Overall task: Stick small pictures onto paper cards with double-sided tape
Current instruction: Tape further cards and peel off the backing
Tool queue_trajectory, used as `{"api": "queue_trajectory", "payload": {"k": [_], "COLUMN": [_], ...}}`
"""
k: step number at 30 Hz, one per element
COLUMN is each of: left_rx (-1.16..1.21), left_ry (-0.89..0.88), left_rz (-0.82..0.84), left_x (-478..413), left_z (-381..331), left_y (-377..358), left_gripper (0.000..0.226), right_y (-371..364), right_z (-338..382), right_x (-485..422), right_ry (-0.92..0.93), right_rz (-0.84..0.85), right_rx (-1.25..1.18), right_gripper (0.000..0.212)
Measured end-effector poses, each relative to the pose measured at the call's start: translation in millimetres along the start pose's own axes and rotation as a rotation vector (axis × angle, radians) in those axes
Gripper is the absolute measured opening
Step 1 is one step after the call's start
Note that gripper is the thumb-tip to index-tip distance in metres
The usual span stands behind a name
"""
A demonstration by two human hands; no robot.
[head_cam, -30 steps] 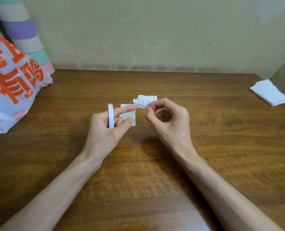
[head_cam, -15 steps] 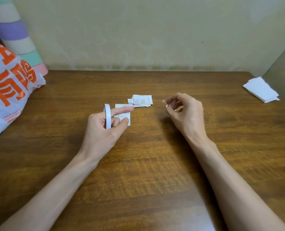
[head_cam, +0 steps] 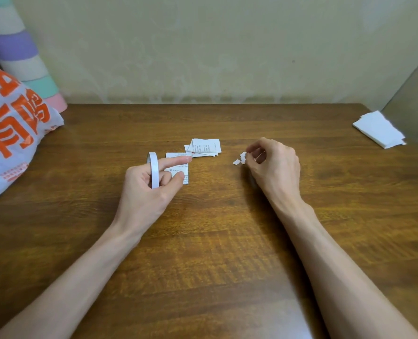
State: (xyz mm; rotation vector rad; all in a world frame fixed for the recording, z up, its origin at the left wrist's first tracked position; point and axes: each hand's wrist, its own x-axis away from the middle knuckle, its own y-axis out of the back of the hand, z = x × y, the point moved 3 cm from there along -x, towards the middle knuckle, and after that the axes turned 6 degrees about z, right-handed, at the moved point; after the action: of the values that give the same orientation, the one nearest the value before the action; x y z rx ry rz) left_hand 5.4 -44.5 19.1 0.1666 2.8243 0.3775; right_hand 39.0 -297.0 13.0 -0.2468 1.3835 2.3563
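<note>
My left hand (head_cam: 151, 184) holds a white roll of double-sided tape (head_cam: 153, 170) upright, with its curled fingers through the ring and the index finger pointing right. Under that finger lies a small printed paper card (head_cam: 181, 167) on the wooden table. A small stack of printed paper pieces (head_cam: 205, 147) lies just behind it. My right hand (head_cam: 274, 165) hovers to the right of the stack, fingers curled, pinching a small white scrap of tape backing (head_cam: 241, 158) at its fingertips.
A white plastic bag with orange lettering (head_cam: 10, 128) fills the table's left side, with a pastel striped roll (head_cam: 19, 52) behind it. A white folded paper pile (head_cam: 380, 129) lies at the far right by a grey panel (head_cam: 413, 99). The wall closes the back.
My right hand has pulled away to the right from my left fingertip, taking the small white scrap with it. My left hand has stayed in place with the tape roll.
</note>
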Motion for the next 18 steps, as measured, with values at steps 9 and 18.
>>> {"api": "queue_trajectory", "payload": {"k": [9,18], "left_rx": [-0.004,0.016], "left_ry": [-0.01,0.021], "left_rz": [-0.055,-0.166], "left_x": [-3,-6], "left_z": [2,7], "left_y": [6,15], "left_gripper": [0.026,0.027], "right_y": [-18,-55], "right_z": [21,67], "right_x": [7,16], "right_ry": [0.205,0.413], "right_rz": [0.097,0.288], "right_rx": [-0.173,-0.134], "right_gripper": [0.011,0.035]}}
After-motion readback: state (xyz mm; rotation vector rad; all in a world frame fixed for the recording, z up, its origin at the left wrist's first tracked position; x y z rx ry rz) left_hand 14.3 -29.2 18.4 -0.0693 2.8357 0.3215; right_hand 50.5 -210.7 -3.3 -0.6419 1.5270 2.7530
